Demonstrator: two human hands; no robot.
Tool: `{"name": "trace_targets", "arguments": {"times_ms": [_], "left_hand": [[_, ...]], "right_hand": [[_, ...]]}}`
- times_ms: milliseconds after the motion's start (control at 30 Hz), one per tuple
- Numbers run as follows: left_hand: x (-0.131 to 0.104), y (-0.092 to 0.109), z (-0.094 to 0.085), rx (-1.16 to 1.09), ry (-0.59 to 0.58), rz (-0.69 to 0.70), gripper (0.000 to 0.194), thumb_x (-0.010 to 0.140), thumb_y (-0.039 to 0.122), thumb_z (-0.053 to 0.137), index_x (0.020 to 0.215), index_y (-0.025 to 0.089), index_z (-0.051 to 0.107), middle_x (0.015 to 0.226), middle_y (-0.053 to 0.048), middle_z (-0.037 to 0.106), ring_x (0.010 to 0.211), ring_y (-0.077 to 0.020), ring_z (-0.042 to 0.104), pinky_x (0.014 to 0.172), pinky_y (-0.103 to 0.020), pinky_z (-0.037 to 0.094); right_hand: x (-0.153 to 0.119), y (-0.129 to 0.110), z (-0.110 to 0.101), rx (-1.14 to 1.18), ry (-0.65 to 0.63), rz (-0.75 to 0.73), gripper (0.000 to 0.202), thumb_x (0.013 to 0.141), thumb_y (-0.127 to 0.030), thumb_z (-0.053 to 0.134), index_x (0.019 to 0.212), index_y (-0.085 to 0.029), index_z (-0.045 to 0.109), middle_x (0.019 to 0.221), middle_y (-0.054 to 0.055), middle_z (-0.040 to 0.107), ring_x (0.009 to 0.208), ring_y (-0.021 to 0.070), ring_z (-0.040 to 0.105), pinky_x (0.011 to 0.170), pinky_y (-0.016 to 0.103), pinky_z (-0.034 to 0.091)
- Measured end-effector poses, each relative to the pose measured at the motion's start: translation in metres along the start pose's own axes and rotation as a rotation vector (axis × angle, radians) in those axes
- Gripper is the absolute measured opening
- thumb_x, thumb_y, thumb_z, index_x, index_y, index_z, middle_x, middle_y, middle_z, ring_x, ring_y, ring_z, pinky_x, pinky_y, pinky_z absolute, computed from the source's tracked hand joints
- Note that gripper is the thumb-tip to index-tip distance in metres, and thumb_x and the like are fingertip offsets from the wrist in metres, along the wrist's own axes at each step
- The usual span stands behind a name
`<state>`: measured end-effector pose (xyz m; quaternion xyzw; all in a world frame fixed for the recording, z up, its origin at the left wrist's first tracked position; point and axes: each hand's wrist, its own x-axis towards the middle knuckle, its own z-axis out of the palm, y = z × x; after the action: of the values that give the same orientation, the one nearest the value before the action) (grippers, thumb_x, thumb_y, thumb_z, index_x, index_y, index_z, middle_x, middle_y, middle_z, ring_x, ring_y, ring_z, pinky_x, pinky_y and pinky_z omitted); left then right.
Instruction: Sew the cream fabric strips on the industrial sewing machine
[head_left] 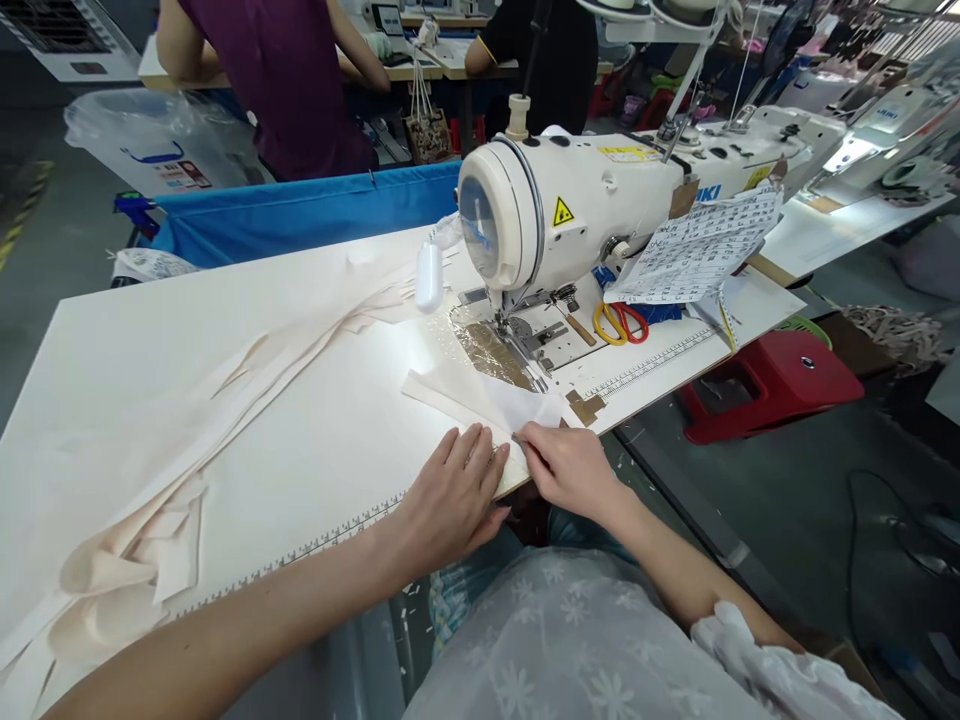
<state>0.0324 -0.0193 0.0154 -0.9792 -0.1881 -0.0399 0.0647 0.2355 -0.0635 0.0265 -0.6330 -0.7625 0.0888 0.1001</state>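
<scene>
A small piece of pale fabric (480, 397) lies at the table's front edge, just before the needle area of a white sewing machine (585, 210). My left hand (459, 485) rests flat on its near part, fingers stretched out. Beside it, my right hand (566, 465) pinches the fabric's near edge between thumb and forefinger, its other fingers curled. Long cream fabric strips (247, 400) run across the left side of the table, bunched at the near left corner.
Scissors with yellow and red handles (621, 323) lie right of the needle. Printed paper (697, 250) leans on the machine. A red stool (776, 385) stands at right. Two people sit beyond the blue cloth (300, 212). A ruler strip (330, 540) follows the front edge.
</scene>
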Motion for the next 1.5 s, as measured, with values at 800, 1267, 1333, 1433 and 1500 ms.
{"name": "trace_targets", "arguments": {"times_ms": [800, 1267, 1333, 1433, 1500], "left_hand": [[0.004, 0.005, -0.001, -0.004, 0.041, 0.06, 0.056, 0.094, 0.041, 0.053, 0.137, 0.005, 0.051, 0.134, -0.022, 0.057, 0.125, -0.0372, 0.052, 0.102, -0.049, 0.039], [0.006, -0.001, 0.003, -0.043, 0.1, 0.053, 0.053, 0.097, 0.038, 0.047, 0.13, -0.002, 0.055, 0.135, -0.022, 0.057, 0.127, -0.0339, 0.051, 0.105, -0.045, 0.039], [0.006, 0.0, 0.005, -0.052, 0.094, 0.071, 0.058, 0.096, 0.041, 0.049, 0.133, -0.003, 0.052, 0.136, -0.024, 0.056, 0.127, -0.0354, 0.051, 0.106, -0.045, 0.039], [0.005, 0.002, 0.005, -0.052, 0.067, 0.072, 0.061, 0.095, 0.044, 0.051, 0.138, 0.001, 0.049, 0.139, -0.023, 0.055, 0.13, -0.0375, 0.05, 0.106, -0.048, 0.038], [0.005, 0.003, 0.005, -0.05, 0.06, 0.071, 0.061, 0.094, 0.044, 0.052, 0.139, 0.004, 0.049, 0.139, -0.023, 0.055, 0.129, -0.0378, 0.05, 0.105, -0.048, 0.039]], "right_hand": [[-0.011, 0.001, -0.006, 0.043, -0.01, 0.016, 0.015, 0.092, -0.017, 0.045, 0.087, -0.021, 0.058, 0.07, 0.001, 0.069, 0.062, 0.0155, 0.061, 0.055, 0.028, 0.023], [-0.008, 0.002, 0.008, 0.151, 0.216, 0.069, 0.02, 0.097, -0.022, 0.041, 0.1, -0.02, 0.06, 0.076, 0.001, 0.072, 0.065, 0.0166, 0.064, 0.056, 0.026, 0.03], [-0.008, 0.004, 0.007, 0.145, 0.198, 0.055, 0.02, 0.098, -0.022, 0.041, 0.101, -0.019, 0.06, 0.079, 0.002, 0.073, 0.068, 0.0165, 0.065, 0.058, 0.026, 0.031], [-0.008, 0.006, 0.007, 0.121, 0.182, 0.054, 0.021, 0.099, -0.022, 0.041, 0.103, -0.019, 0.061, 0.081, 0.002, 0.074, 0.069, 0.0162, 0.066, 0.058, 0.026, 0.031], [-0.007, 0.005, 0.008, 0.09, 0.168, 0.057, 0.021, 0.099, -0.022, 0.041, 0.103, -0.02, 0.062, 0.081, 0.001, 0.074, 0.069, 0.016, 0.066, 0.057, 0.026, 0.03]]}}
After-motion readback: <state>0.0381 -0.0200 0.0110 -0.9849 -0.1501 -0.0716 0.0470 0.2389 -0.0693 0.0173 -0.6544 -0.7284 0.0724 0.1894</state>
